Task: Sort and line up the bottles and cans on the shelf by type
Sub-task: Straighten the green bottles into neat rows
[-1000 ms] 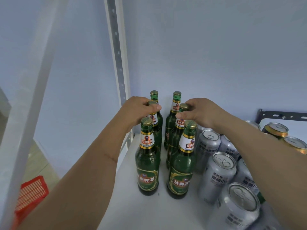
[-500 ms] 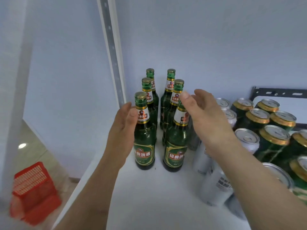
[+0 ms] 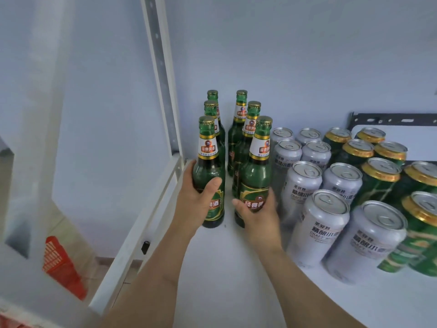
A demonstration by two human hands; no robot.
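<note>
Left hand (image 3: 194, 204) is wrapped round the front-left bottle (image 3: 209, 176), right hand (image 3: 256, 210) grips the front-right bottle (image 3: 254, 178), both at the shelf's (image 3: 227, 280) left end beside the silver cans (image 3: 319, 223). Glass looks heavy, slick and breakable, so I'd hold low on the body, not the neck.

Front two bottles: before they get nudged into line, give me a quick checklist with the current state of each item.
1. Left hand grips the front left bottle at its lower body: ok.
2. Right hand grips the front right bottle at the label: ok.
3. Both front bottles upright on the shelf: ok.
4. Four rear bottles standing in two columns behind: ok.
5. Clearance between the front right bottle and the silver cans: cannot tell, the right hand hides the gap.
6. Green cans grouped apart from the silver cans: ok.
</note>
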